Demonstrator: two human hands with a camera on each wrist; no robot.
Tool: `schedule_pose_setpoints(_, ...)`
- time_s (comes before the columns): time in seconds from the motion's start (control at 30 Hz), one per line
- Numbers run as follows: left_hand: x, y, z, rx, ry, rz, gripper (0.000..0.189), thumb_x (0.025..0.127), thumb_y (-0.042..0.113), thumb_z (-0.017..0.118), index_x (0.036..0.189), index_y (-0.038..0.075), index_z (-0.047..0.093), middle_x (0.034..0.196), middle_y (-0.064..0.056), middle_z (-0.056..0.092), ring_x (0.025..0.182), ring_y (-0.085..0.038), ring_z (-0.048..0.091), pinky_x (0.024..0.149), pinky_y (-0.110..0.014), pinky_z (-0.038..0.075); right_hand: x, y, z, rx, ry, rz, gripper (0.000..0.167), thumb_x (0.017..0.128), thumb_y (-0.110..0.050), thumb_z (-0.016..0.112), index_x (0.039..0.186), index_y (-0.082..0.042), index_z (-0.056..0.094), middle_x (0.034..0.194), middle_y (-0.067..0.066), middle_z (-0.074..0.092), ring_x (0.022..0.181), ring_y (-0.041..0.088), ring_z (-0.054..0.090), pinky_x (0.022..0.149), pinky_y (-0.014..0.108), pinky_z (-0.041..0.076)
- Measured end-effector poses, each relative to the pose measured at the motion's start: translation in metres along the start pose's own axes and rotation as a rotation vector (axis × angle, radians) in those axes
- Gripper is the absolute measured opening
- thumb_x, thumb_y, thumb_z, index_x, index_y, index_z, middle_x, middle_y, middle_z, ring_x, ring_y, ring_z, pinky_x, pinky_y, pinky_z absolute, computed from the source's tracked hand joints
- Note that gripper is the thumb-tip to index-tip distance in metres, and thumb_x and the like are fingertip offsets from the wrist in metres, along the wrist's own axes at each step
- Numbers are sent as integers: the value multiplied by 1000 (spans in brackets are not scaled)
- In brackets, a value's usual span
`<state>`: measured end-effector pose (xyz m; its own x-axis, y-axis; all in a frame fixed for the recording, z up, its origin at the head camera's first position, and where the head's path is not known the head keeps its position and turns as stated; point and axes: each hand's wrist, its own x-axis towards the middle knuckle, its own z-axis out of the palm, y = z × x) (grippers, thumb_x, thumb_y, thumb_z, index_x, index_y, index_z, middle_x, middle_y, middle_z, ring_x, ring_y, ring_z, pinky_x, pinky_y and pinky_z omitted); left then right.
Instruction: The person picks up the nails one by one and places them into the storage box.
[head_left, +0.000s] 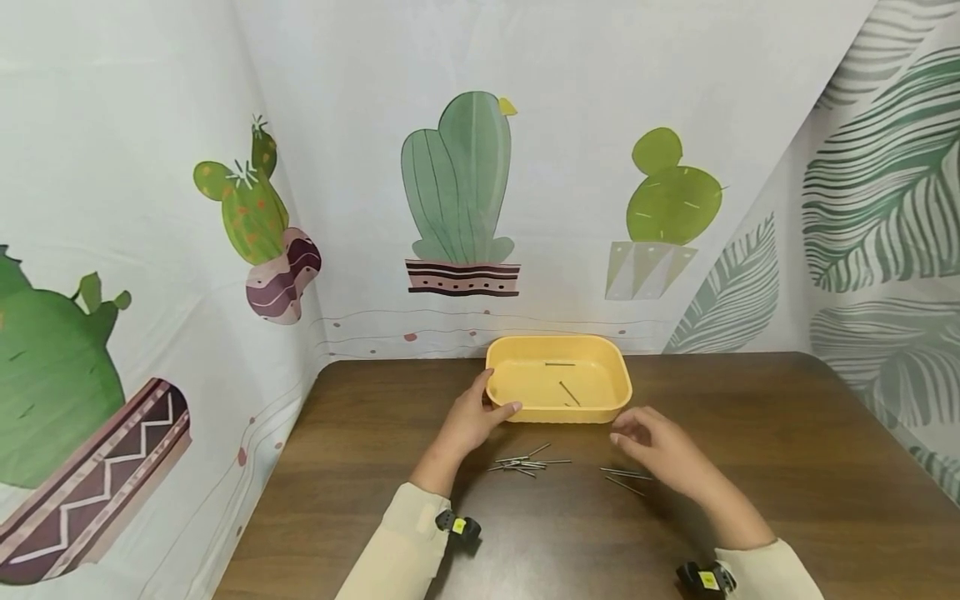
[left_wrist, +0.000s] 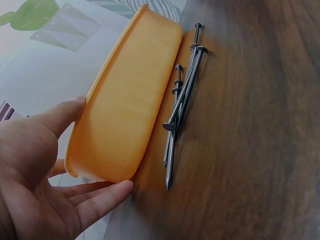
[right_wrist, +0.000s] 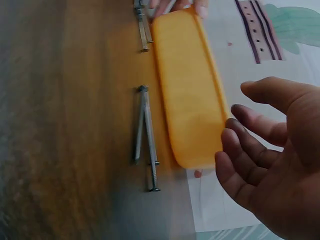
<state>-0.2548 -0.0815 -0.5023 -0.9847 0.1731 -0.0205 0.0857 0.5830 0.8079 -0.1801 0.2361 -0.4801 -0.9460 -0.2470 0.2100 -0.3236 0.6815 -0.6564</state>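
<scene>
A yellow plastic tray (head_left: 570, 414) stands near the table's back edge, with a few nails (head_left: 572, 395) lying inside. My left hand (head_left: 468, 423) grips its left front corner; in the left wrist view the thumb (left_wrist: 67, 115) lies at the rim and the fingers reach the lower side. Close to the tray's right front corner is my right hand (head_left: 663, 446), fingers loosely bent, nothing between them. A pile of several steel nails (head_left: 528, 464) lies on the tabletop in front of the tray. Farther right, below the right hand, is a smaller group of nails (head_left: 626, 475).
The brown wooden table (head_left: 360, 467) has rounded back corners. A white cloth (head_left: 360, 208) printed with cacti hangs right behind it and along the left side. Leaf-patterned cloth (head_left: 885, 183) hangs at the right.
</scene>
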Motion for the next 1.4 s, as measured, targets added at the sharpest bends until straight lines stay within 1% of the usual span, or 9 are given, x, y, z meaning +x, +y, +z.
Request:
schedule_pose_setpoints(0.17, -1, 0, 1, -1, -10, -5, 89, 91, 51, 71, 161, 16, 27, 149, -18, 52, 122, -27, 63, 101, -45, 53, -4, 3, 3, -6, -45, -22, 13, 92, -17, 74, 101, -9, 70, 94, -3, 62, 86, 6, 58, 75, 28, 53)
schedule_pose_setpoints(0.23, -1, 0, 0, 2, -13, -2, 89, 91, 52, 70, 161, 17, 26, 150, -18, 51, 123, -28, 63, 101, -45, 53, -5, 5, 3, -13, -58, -24, 14, 91, -16, 75, 101, -9, 70, 95, -2, 62, 85, 6, 58, 75, 28, 54)
schedule_pose_setpoints(0.33, 0, 0, 0, 7, -17, -6, 90, 91, 55, 69, 161, 19, 26, 151, -18, 50, 123, -28, 63, 101, -45, 53, -7, 7, 1, -37, -106, -9, 17, 89, -17, 77, 102, -9, 69, 97, 0, 64, 86, 10, 60, 73, 28, 53)
schedule_pose_setpoints(0.43, 0, 0, 0, 13, -17, -9, 91, 90, 57, 69, 161, 19, 26, 151, -17, 51, 123, -28, 63, 101, -45, 53, -10, 10, -1, -61, -175, 19, 19, 88, -19, 78, 101, -9, 69, 97, 1, 65, 86, 13, 62, 72, 27, 53)
schedule_pose_setpoints(0.57, -1, 0, 2, 21, -16, -3, 91, 91, 56, 68, 161, 18, 25, 150, -16, 52, 122, -27, 63, 100, -44, 53, -13, 13, -3, -66, -246, 47, 19, 87, -20, 78, 99, -9, 68, 94, 1, 65, 85, 12, 61, 70, 25, 51)
schedule_pose_setpoints(0.73, -1, -1, 2, 21, -9, 9, 92, 91, 57, 68, 161, 17, 25, 148, -16, 54, 121, -25, 64, 98, -42, 54, -15, 13, -5, -68, -291, 27, 20, 84, -19, 80, 95, -9, 67, 90, 1, 64, 80, 9, 59, 68, 25, 49)
schedule_pose_setpoints(0.87, -1, 0, 2, 19, -3, 15, 93, 90, 59, 67, 161, 16, 25, 148, -17, 53, 121, -25, 64, 98, -42, 55, -16, 11, -5, -90, -307, 15, 20, 83, -18, 81, 93, -10, 66, 90, 0, 61, 79, 9, 58, 67, 24, 48)
schedule_pose_setpoints(1.07, -1, -1, 2, 29, 2, 5, 93, 90, 60, 68, 161, 18, 26, 147, -17, 55, 120, -25, 64, 98, -42, 54, -16, 14, -4, -123, -304, 15, 19, 81, -16, 81, 91, -11, 65, 89, -1, 59, 80, 9, 58, 68, 25, 48)
schedule_pose_setpoints(1.4, 1, -2, 3, 27, -1, 12, 94, 90, 60, 68, 161, 17, 25, 146, -16, 56, 120, -23, 64, 99, -41, 54, -16, 20, -4, -160, -296, 34, 14, 83, -14, 79, 83, -16, 65, 84, -5, 58, 76, 4, 53, 66, 24, 46)
